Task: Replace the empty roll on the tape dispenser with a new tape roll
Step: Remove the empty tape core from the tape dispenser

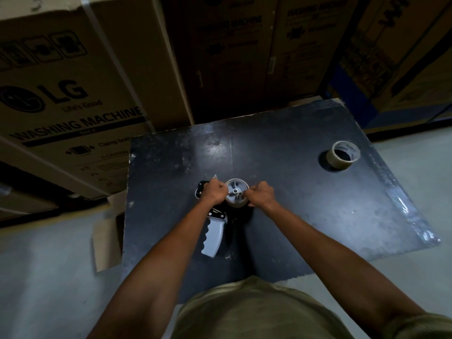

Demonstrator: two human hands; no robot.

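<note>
A tape dispenser [213,237] with a grey handle lies on its side in the middle of a black table [305,204]. A roll [236,195] sits on the dispenser's spoked wheel, its open side facing up. My left hand [214,193] grips the dispenser's front end just left of the wheel. My right hand [259,196] pinches the right edge of the roll on the wheel. Another tape roll [343,155], thin-walled and beige, stands alone at the far right of the table.
Tall cardboard washing-machine boxes [73,99] stand close behind and to the left of the table. A flattened piece of cardboard [107,241] leans at the table's left edge. A pale floor [49,289] surrounds the table. A blue rack post [342,77] rises at the back right.
</note>
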